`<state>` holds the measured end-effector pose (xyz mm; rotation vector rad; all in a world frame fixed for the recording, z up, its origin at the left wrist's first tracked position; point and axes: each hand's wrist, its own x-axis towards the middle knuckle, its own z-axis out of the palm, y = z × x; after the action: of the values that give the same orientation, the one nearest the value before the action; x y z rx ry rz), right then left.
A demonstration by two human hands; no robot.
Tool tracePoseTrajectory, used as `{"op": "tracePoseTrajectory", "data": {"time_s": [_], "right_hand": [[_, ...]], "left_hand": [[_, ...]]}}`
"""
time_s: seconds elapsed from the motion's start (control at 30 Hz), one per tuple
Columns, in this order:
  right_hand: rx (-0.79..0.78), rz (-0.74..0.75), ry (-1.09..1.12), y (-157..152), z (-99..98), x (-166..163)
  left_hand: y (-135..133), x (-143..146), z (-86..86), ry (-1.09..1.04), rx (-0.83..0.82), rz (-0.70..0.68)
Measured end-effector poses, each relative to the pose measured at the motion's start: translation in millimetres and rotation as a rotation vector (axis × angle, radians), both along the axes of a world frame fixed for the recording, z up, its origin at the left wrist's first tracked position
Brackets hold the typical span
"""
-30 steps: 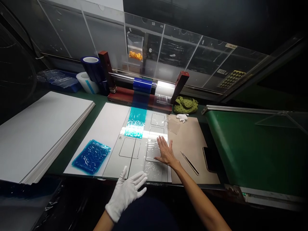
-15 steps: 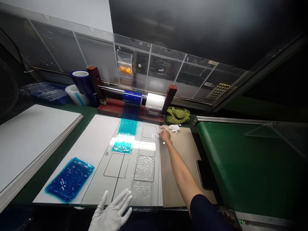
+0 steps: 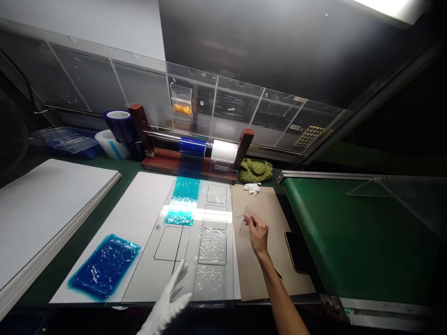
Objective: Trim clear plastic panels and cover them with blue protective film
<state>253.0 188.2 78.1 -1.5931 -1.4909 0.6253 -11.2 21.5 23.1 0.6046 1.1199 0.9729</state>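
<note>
My right hand point(image 3: 257, 232), bare, is raised over the brown board point(image 3: 258, 274). Its fingertips pinch a small clear piece of film point(image 3: 240, 216), whose edges are hard to make out. In a white glove, my left hand point(image 3: 169, 300) has its fingers stretched out over the near edge of the clear plate point(image 3: 139, 279) and holds nothing. Outlined rectangles mark that plate, and a column of clear film point(image 3: 209, 281) runs along its right side. A teal film strip point(image 3: 186, 186) comes down onto it from the blue roll point(image 3: 193, 146).
Left of the plate lies a stack of blue film sheets point(image 3: 104, 267). Behind stands a dark red roll holder point(image 3: 157, 160) with a white roll point(image 3: 224, 151). A green pouch point(image 3: 256, 171), crumpled white cloth point(image 3: 252, 188), phone point(image 3: 296, 251) and green belt point(image 3: 349, 232) are to the right.
My right hand has moved from the plate's upper right edge back toward me and right, with the clear film in its fingers. My left hand has turned sideways and shifted slightly right.
</note>
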Motion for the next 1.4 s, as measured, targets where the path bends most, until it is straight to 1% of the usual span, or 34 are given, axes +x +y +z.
{"op": "tracePoseTrajectory", "data": {"time_s": [0.07,0.13,0.2,0.23,0.3,0.33,0.37,0.43,0.5,0.53,0.6,0.63,0.7,0.8,0.87,0.93,1.0,1.07,1.13,1.2,1.27,1.33,1.4], "right_hand": [[-0.125,0.098,0.27,-46,7.0,-29],[-0.261,0.157,0.571,-86,11.7,-63],[-0.373,0.171,0.838,-115,15.8,-91],[-0.417,0.171,0.94,-126,17.8,-100],[-0.469,0.175,1.053,-137,21.7,-108],[-0.462,0.181,1.041,-139,23.6,-109],[-0.429,0.181,0.974,-140,25.5,-107],[-0.332,0.171,0.732,-140,28.9,-104],[-0.291,0.211,0.515,-142,31.5,-107],[-0.313,0.265,0.462,-144,32.3,-111],[-0.398,0.406,0.455,-150,32.8,-123],[-0.432,0.466,0.464,-154,32.7,-131],[-0.442,0.519,0.451,-161,32.6,-145],[-0.357,0.507,0.314,-170,34.9,-163],[-0.277,0.498,0.134,-177,37.8,-173],[-0.182,0.496,-0.106,-184,40.0,-182],[-0.095,0.493,-0.326,-191,40.9,-191],[-0.047,0.481,-0.435,-196,41.8,-196],[-0.042,0.442,-0.405,-199,44.1,-197],[-0.095,0.395,-0.224,-200,47.5,-194],[-0.223,0.408,0.06,-200,49.6,-191],[-0.372,0.471,0.32,-198,48.5,-190],[-0.452,0.505,0.439,-197,44.8,-193]], "left_hand": [[6,8,21.7,0.313,0.16,0.02],[7,13,42.4,0.52,0.286,-0.026],[3,11,56.9,0.613,0.427,-0.069],[-2,7,61.3,0.629,0.496,-0.074],[-12,-5,65.3,0.642,0.585,-0.085],[-17,-12,65.8,0.654,0.603,-0.084],[-22,-19,66.0,0.674,0.608,-0.075],[-29,-32,66.6,0.733,0.62,-0.047],[-32,-42,68.4,0.828,0.675,-0.052],[-33,-47,69.6,0.896,0.713,-0.084],[-34,-55,71.9,1.063,0.765,-0.185],[-35,-59,73.1,1.15,0.767,-0.236],[-38,-66,76.0,1.299,0.744,-0.307],[-44,-73,84.9,1.458,0.723,-0.376],[-48,-73,94.6,1.546,0.691,-0.426],[-49,-69,105.3,1.627,0.65,-0.454],[-48,-64,114.5,1.656,0.642,-0.437],[-47,-60,120.3,1.596,0.655,-0.392],[-48,-62,120.1,1.512,0.673,-0.352],[-53,-70,111.2,1.445,0.728,-0.319],[-62,-83,93.2,1.346,0.825,-0.283],[-71,-95,71.6,1.22,0.905,-0.217],[-77,-101,56.7,1.168,0.919,-0.153]]}}
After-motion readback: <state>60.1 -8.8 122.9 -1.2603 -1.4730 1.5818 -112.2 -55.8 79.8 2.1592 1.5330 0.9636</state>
